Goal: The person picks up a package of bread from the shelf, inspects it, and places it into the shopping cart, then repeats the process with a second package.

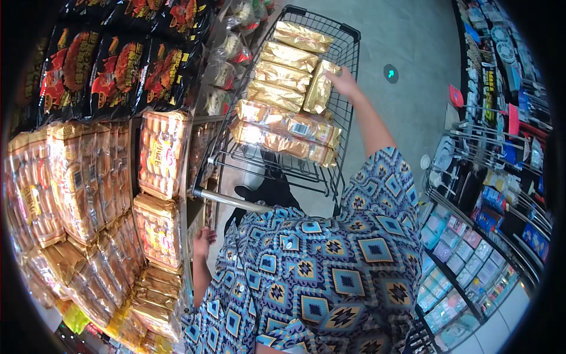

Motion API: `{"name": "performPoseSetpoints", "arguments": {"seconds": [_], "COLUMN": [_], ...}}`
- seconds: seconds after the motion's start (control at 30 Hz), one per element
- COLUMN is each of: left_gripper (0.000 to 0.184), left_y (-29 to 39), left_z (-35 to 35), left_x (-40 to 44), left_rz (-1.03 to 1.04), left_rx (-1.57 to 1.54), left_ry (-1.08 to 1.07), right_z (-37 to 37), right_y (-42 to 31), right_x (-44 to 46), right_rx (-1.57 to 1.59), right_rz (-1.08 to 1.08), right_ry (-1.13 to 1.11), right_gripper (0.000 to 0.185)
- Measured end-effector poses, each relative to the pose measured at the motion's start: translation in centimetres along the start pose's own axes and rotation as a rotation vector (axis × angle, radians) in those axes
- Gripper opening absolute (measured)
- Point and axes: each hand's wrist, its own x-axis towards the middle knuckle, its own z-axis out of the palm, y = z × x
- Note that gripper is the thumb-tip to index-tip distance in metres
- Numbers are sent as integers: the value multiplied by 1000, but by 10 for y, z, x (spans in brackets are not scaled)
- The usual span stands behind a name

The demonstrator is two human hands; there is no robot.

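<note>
Left side, 9 o'clock: bread packets (pixel 160 154) stacked on a shelf, many with clear faces outward, presumably so the rolls show; black bags (pixel 121 71) lean in a row above them at 10 o'clock. At 8 o'clock, the left hand (pixel 204 239) hangs beside the shelf, fingers loosely curled and apart, nothing held; it is off the cart handle (pixel 227 199). At 12 o'clock, the cart (pixel 351 32) carries gold packets (pixel 280 76) laid crosswise, side by side, likely to use the width economically. Nearest the handle lie clear-faced packs (pixel 289 125), one with a barcode upward. Between 12 and 1 o'clock, the turned packet (pixel 319 88) sits in the cart, lengthwise against the ends of the crosswise row; judged to be angled so because the side strip is narrow. At 1 o'clock, the right hand (pixel 344 82) is clamped on that packet's far right corner, thumb over the foil; remaining fingers partly hidden. At 3 o'clock, across the aisle: racks of small goods (pixel 490 199).
</note>
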Motion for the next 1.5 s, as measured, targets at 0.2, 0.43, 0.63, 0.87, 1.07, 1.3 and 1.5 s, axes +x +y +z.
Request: {"name": "performPoseSetpoints", "arguments": {"seconds": [0.2, 0.43, 0.63, 0.87, 1.07, 1.3, 1.5], "left_gripper": [33, 31, 32, 27, 33, 34, 34], "left_y": [2, -6, -24, -72, -68, -107, -173], "left_z": [0, -6, -5, -22, -10, 10, 29], "left_x": [3, 2, 5, 36, 37, 24, 10], "left_rz": [-20, -15, -60, 37, 47, 56, -16], "left_rx": [11, 0, 17, -3, -61, -236, -374], "left_ry": [-3, -20, 5, 15, 58, 89, 258], "right_z": [56, 94, 83, 152, 231, 286, 293], "right_y": [12, 27, 22, -56, -102, -115, -112], "right_x": [-48, -23, -30, -175, -294, -323, -314], "right_rx": [27, 17, -163, 47, -136, -381, -570], "right_rz": [80, 86, -44, -710, -1213, -1257, -1291], "right_ry": [271, 212, 583, 38, -437, -602, -436], "right_gripper": [115, 111, 96, 33, 26, 56, 60]}}
